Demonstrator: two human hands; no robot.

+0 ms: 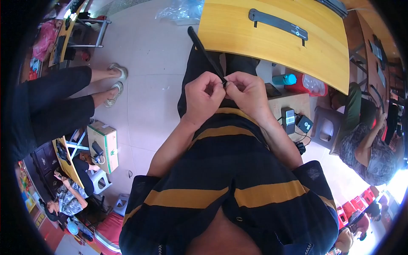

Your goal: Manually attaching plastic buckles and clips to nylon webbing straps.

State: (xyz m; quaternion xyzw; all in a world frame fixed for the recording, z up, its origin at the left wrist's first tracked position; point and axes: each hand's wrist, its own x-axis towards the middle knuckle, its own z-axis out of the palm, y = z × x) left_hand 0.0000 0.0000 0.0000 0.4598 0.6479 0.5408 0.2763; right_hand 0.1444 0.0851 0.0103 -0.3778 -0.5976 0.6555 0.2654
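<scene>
**Both hands pinching the near end of a slim black strip, above the lap**

Head view, the only one. Left hand (203, 95) and right hand (248, 91) meet in front of the body. Fingers of each: thumb and index drawn together in a pinch on the near end of the black strip (207, 55). The exact contact is covered by the fingertips; cannot tell whether a smaller part sits between them.

Strip position: in the air over the legs, slanting away and to the left, far tip free beside the corner of the yellow wooden table (314, 59). Reading: gripping at one end, close to the body, probably gives two-handed control over a small spot, while the loose length needs no support.

On the table: a dark grey strap (276, 23) lies flat with two small black tabs showing along its near edge. Its place, untouched but within reach, looks convenient for someone seated here.

Right of the legs, lower down: a turquoise bottle (284, 79) and a black box with a white label (288, 119), presumably set aside to spare the worktop.
</scene>
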